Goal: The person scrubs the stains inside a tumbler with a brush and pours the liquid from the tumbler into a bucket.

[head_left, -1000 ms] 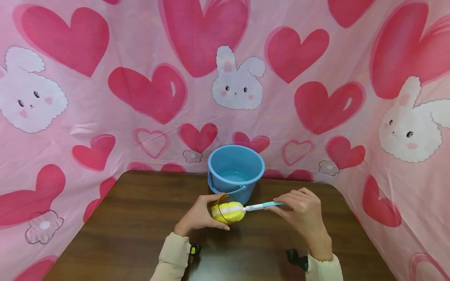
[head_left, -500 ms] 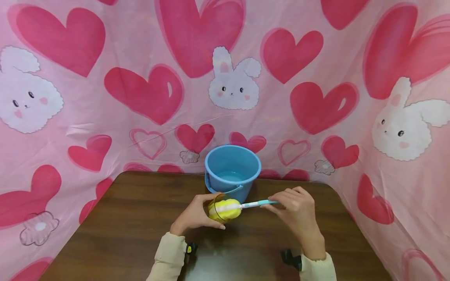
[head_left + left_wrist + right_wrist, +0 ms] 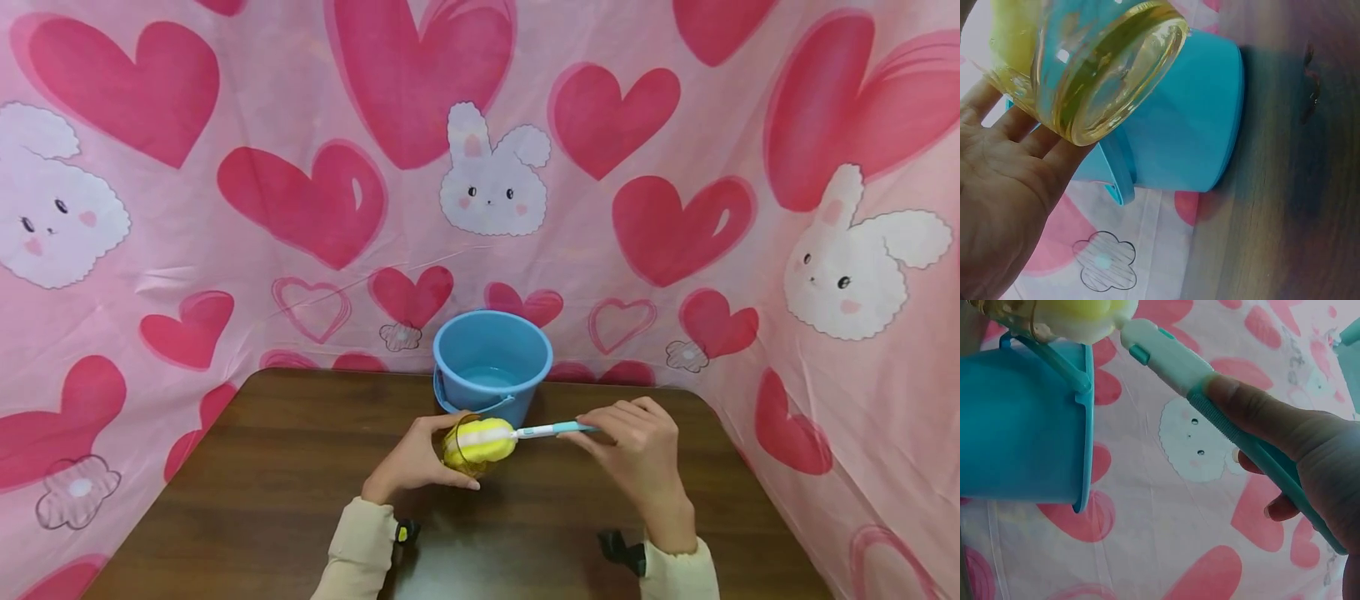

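My left hand (image 3: pixel 414 460) grips a clear amber glass cup (image 3: pixel 1125 81), thumb below and fingers above in the head view. The cup lies tilted on its side, its mouth facing right and its thick base toward the left wrist camera. Partly inside the mouth is the yellow and white sponge head of a cup brush (image 3: pixel 497 440); the rest of the sponge sticks out. My right hand (image 3: pixel 637 442) pinches the teal end of the brush's white and teal handle (image 3: pixel 1166 359), thumb along the top. Both are held up in front of the bucket.
A blue bucket (image 3: pixel 1022 431) with a little water in the bottom stands at the back middle of the brown wooden table (image 3: pixel 300 450), its handle hanging to the front. Behind and beside the table hangs a pink cloth (image 3: pixel 420 225) printed with hearts and rabbits.
The brush dips slightly deeper into the cup, then draws a little back out to the right with my right hand. My left hand keeps its hold, and the head view shifts slightly.
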The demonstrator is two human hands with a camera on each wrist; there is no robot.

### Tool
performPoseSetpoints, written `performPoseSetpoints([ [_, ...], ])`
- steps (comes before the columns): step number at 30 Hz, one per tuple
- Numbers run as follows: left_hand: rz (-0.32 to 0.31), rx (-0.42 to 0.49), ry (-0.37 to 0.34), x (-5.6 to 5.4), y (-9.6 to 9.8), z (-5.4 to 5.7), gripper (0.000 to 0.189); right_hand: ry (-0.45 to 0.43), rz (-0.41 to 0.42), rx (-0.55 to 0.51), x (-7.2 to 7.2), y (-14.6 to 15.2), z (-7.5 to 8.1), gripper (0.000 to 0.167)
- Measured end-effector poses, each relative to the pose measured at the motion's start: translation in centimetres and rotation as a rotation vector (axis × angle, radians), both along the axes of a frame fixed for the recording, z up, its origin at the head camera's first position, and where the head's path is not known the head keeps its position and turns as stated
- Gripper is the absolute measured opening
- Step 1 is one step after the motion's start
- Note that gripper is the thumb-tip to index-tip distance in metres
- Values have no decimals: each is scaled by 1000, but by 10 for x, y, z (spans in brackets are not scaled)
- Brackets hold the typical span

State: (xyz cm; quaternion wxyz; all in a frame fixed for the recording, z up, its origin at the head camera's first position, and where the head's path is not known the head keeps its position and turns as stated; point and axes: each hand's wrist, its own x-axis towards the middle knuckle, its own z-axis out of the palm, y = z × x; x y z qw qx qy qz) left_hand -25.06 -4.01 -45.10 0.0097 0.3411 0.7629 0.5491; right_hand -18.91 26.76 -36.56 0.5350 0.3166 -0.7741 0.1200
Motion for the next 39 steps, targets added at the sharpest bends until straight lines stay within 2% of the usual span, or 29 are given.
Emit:
performPoseSetpoints([
  [4, 7, -13, 22, -11, -1, -18, 86, -21, -30, 14, 1, 1, 0, 60],
  [6, 14, -29, 32, -15, -2, -22, 87, -53, -45, 33, 3, 0, 0, 60],
  [10, 20, -40, 44, -15, -3, -22, 88, -98, -57, 85, 9, -4, 2, 42],
  [12, 4, -34, 42, -16, -2, -22, 87, -118, -56, 91, 11, -3, 3, 36],
  [14, -13, -25, 32, -16, -1, -23, 88, -129, -57, 81, 12, -2, 2, 38],
  [17, -30, -18, 15, -16, 1, -24, 87, -161, -61, 37, 10, 0, 0, 52],
  [20, -19, -21, 14, -15, 2, -26, 87, -171, -73, 10, 8, 1, -1, 64],
  [26, 16, -34, 8, -16, 3, -25, 87, -106, -96, 23, 2, -1, -1, 64],
  [30, 15, -12, 18, -18, 1, -26, 86, -125, -96, 46, 2, -2, 0, 63],
  [39, 2, 0, 36, -18, -1, -26, 86, -146, -29, 64, 5, -2, -2, 61],
])
